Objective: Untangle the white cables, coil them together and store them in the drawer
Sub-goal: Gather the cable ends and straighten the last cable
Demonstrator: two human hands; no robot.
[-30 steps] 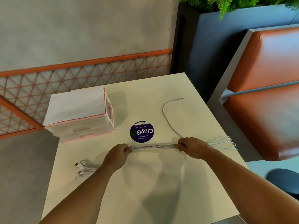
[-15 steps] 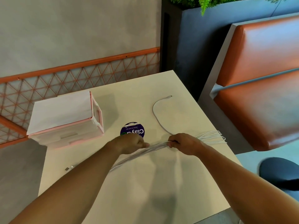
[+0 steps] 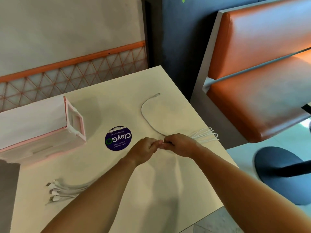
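A bundle of white cables lies across the cream table (image 3: 168, 190). My left hand (image 3: 144, 148) and my right hand (image 3: 178, 144) meet at the table's middle, knuckles touching, and both grip the bundle there. Looped cable ends (image 3: 206, 135) fan out to the right of my right hand. The plug ends (image 3: 55, 193) lie at the front left, partly hidden under my left forearm. One single cable (image 3: 145, 115) curves away from my right hand to a plug at the back. The pink and white drawer box (image 3: 38, 126) stands at the left, its drawer closed.
A round purple sticker (image 3: 118, 138) lies on the table just left of my hands. An orange padded bench (image 3: 259, 81) stands close to the table's right edge. A dark round stool base (image 3: 282, 172) sits on the floor at the right.
My left hand has slid right along the bundle until it meets my right hand. The plug ends have trailed on the table at the front left. The view has shifted.
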